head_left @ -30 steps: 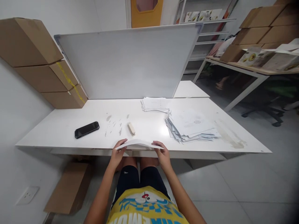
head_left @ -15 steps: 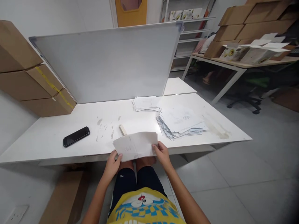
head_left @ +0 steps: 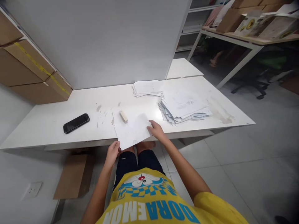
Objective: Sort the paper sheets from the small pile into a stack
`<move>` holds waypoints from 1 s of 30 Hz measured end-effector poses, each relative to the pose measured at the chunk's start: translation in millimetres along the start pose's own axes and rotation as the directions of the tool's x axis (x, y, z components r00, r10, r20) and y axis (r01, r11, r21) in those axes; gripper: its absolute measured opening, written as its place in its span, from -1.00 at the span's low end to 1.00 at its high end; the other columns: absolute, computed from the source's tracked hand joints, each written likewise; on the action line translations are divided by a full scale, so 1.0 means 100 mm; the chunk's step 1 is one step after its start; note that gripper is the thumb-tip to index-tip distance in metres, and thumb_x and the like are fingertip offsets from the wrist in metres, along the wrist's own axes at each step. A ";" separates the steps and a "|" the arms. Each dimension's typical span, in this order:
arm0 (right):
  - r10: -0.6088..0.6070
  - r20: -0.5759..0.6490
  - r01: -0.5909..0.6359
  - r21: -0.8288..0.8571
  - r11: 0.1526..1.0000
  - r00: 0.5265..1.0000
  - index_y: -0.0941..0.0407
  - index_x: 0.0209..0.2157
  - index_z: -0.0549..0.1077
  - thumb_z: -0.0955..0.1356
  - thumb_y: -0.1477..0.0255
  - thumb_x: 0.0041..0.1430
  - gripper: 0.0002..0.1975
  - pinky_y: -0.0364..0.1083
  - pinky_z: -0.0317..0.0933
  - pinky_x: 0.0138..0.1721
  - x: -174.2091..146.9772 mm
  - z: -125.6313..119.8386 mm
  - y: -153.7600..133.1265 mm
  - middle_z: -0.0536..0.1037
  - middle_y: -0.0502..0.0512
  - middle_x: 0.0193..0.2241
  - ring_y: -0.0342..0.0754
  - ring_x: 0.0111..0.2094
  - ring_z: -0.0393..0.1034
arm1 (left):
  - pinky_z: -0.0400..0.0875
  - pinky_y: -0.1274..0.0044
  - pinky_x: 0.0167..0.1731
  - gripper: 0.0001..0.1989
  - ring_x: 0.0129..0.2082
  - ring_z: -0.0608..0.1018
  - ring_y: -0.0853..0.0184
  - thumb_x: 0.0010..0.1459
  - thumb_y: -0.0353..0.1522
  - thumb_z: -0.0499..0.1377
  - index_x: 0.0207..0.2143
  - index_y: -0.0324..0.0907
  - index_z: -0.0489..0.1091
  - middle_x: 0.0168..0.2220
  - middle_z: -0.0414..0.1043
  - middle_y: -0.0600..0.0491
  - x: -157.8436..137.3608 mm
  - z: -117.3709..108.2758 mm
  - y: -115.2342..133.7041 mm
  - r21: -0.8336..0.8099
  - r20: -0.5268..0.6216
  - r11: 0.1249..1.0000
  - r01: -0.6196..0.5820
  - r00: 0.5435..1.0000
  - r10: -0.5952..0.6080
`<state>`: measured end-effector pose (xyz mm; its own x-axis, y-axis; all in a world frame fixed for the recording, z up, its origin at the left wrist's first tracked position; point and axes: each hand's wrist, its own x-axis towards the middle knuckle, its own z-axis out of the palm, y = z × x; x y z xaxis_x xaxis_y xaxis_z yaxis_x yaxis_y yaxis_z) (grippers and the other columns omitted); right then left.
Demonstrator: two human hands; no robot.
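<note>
A white sheet of paper (head_left: 133,130) with faint print and a small oval mark is held between my two hands, tilted over the table's front edge. My left hand (head_left: 113,151) pinches its lower left corner. At its right edge, my right hand (head_left: 156,130) grips it with thumb and fingers. Just beyond the paper lies a small cream-coloured block (head_left: 123,116), its kind unclear. To the right is a thick, uneven stack of papers (head_left: 184,107). Behind that sits a smaller pile of papers (head_left: 147,88).
A black phone (head_left: 76,123) lies on the left of the white table (head_left: 105,133). A whiteboard (head_left: 105,40) stands along the back, with cardboard boxes (head_left: 35,71) at the left. Another table (head_left: 240,39) carrying boxes is at the far right, where a person's foot shows beneath.
The paper has turned, its right side rising away from me, and lies flatter. Both hands still hold it. My view has tilted downward, and more of the cream-coloured block shows.
</note>
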<state>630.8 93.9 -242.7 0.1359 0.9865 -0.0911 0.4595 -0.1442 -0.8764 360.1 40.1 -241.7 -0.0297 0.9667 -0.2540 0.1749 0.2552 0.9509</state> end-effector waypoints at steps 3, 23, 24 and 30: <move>-0.169 -0.086 0.152 -0.168 0.974 0.982 0.14 0.05 0.37 0.23 0.43 0.10 -0.56 0.08 0.29 -0.09 0.09 0.00 -0.11 0.51 0.22 -0.12 0.11 -0.11 0.39 | 0.21 0.61 -0.57 -0.61 -0.57 0.44 0.40 -0.02 -0.05 0.20 -0.44 -0.22 0.42 -0.55 0.44 0.06 0.01 -0.02 -0.08 -0.024 0.029 0.999 0.024 0.999 -0.023; -0.641 0.246 0.648 -0.554 0.522 0.727 0.28 0.06 0.32 0.16 0.66 0.14 -0.57 0.05 0.11 0.05 0.22 0.75 -0.53 0.37 0.30 0.09 0.12 0.16 0.12 | 0.18 0.58 -0.58 -0.52 -0.60 0.36 0.38 0.02 0.05 0.13 -0.51 -0.21 0.40 -0.67 0.27 0.13 0.07 0.37 -0.45 -0.026 -0.129 0.999 -0.047 0.991 0.044; -0.639 0.253 0.647 -0.564 0.513 0.727 0.28 0.05 0.32 0.16 0.66 0.14 -0.57 0.05 0.11 0.04 0.22 0.74 -0.53 0.37 0.31 0.08 0.12 0.16 0.13 | 0.16 0.58 -0.59 -0.51 -0.61 0.34 0.39 0.03 0.06 0.12 -0.54 -0.21 0.39 -0.69 0.25 0.14 0.06 0.38 -0.46 -0.027 -0.139 0.999 -0.041 0.990 0.037; -0.607 0.238 0.603 -0.611 0.513 0.758 0.26 -0.02 0.37 0.18 0.64 0.15 -0.64 0.04 0.13 -0.05 0.22 0.78 -0.49 0.41 0.31 0.01 0.13 0.03 0.22 | 0.12 0.58 -0.61 -0.47 -0.65 0.30 0.42 0.07 0.07 0.07 -0.60 -0.21 0.35 -0.70 0.22 0.13 0.00 0.44 -0.49 -0.041 -0.156 0.999 -0.021 0.988 0.014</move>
<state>542.3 128.4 -238.8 -0.3849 0.8541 0.3499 0.8541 0.4732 -0.2156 394.7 26.9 -295.9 -0.1802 0.9609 -0.2102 0.1347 0.2358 0.9624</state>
